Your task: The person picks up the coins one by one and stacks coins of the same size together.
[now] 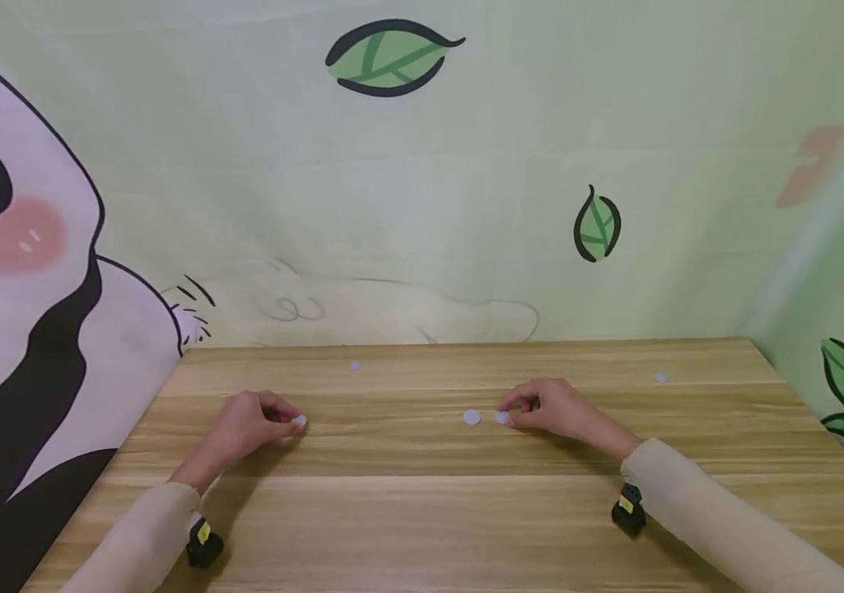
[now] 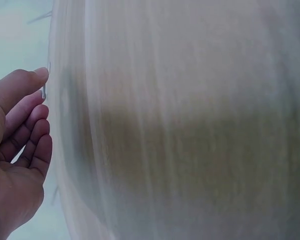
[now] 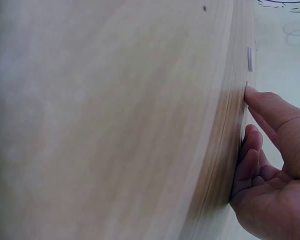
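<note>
My left hand (image 1: 254,424) pinches a small white disc (image 1: 299,421) between thumb and forefinger, at the left of the wooden table (image 1: 407,519). In the left wrist view the thin edge of this disc (image 2: 43,92) shows between the fingertips. Right of centre, my right hand (image 1: 551,409) holds another small white disc (image 1: 501,417) by its edge, down at the tabletop. Just left of that one a larger white disc (image 1: 471,417) lies flat, a narrow gap apart. The right wrist view shows the larger disc (image 3: 250,59) edge-on beyond the fingertips.
Two more small pale discs lie farther back: one disc (image 1: 355,365) left of centre, the other disc (image 1: 660,377) toward the right. Behind the table's far edge hangs a pale green cloth (image 1: 429,189) printed with leaves and a panda. A black wrist camera (image 1: 203,543) hangs under the left sleeve.
</note>
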`<state>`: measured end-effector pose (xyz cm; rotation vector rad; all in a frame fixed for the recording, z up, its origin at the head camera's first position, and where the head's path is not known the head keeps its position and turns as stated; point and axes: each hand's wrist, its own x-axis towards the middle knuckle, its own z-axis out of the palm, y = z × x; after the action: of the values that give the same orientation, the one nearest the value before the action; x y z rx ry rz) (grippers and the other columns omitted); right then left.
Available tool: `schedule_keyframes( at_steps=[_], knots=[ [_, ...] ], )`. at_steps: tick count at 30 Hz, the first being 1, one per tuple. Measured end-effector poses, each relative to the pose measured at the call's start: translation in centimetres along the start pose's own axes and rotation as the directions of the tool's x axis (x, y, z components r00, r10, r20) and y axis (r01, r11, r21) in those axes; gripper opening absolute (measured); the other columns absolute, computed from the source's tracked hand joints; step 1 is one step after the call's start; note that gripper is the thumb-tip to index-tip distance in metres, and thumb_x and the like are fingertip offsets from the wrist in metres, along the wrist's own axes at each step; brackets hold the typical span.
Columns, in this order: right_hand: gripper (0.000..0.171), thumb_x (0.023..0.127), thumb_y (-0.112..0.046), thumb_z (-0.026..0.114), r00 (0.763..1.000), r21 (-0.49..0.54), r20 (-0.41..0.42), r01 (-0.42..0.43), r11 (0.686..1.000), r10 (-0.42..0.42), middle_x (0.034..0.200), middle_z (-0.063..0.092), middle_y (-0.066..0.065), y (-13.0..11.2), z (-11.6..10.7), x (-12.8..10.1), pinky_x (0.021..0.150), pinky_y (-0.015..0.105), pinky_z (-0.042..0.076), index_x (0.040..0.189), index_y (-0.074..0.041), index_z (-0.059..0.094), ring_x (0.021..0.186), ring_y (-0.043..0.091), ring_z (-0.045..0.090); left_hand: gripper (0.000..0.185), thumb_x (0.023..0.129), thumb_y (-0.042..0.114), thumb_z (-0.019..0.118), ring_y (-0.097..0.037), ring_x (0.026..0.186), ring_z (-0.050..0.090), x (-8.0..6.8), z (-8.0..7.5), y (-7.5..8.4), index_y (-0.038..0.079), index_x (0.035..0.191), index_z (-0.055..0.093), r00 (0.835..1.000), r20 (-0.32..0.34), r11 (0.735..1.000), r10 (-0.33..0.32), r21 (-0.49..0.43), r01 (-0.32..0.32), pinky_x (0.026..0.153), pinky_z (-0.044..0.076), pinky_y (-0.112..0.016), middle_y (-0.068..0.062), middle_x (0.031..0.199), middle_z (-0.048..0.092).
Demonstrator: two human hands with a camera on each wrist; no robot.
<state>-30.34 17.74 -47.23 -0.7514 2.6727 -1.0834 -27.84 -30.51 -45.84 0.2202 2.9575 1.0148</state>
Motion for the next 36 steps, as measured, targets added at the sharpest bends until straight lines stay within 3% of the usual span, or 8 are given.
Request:
schedule_keyframes(
  at_steps=[18,27,36],
  knots=[
    [0.018,0.091,-0.017,0.078,0.999,0.004,-0.009,0.043,0.999,-0.043,0.080,0.062,-0.005,0.8,-0.1,-0.2,0.061,0.022,0.042,0.108,-0.013,0.078,0.068,0.010,0.050,0.021,0.085,0.025,0.084,-0.017,0.078,0.058,0.1,0.1,1.6,0.009,0.097,0.077,1.000,0.020,1.000,-0.008,-0.005,0.008,0.063,0.049,-0.027,-0.001,0.086,0.070],
    [0.017,0.090,-0.020,0.079,0.999,0.013,-0.027,0.026,1.000,-0.026,0.082,0.061,-0.005,0.4,0.0,-0.3,0.063,0.024,0.042,0.106,-0.013,0.076,0.069,0.011,0.049,0.018,0.086,0.023,0.083,-0.017,0.078,0.058,0.1,0.4,1.9,0.010,0.096,0.078,0.999,0.035,1.000,0.024,-0.019,-0.023,0.064,0.049,-0.026,-0.001,0.086,0.069],
    [0.014,0.090,-0.021,0.079,0.999,0.003,-0.036,0.009,1.000,-0.009,0.081,0.060,-0.005,0.2,0.1,-0.2,0.063,0.024,0.040,0.101,-0.014,0.076,0.069,0.011,0.048,0.017,0.087,0.021,0.082,-0.017,0.079,0.058,0.3,0.8,2.2,0.009,0.097,0.078,0.998,0.056,0.999,0.017,-0.028,-0.015,0.063,0.049,-0.027,-0.002,0.088,0.069]
  ],
)
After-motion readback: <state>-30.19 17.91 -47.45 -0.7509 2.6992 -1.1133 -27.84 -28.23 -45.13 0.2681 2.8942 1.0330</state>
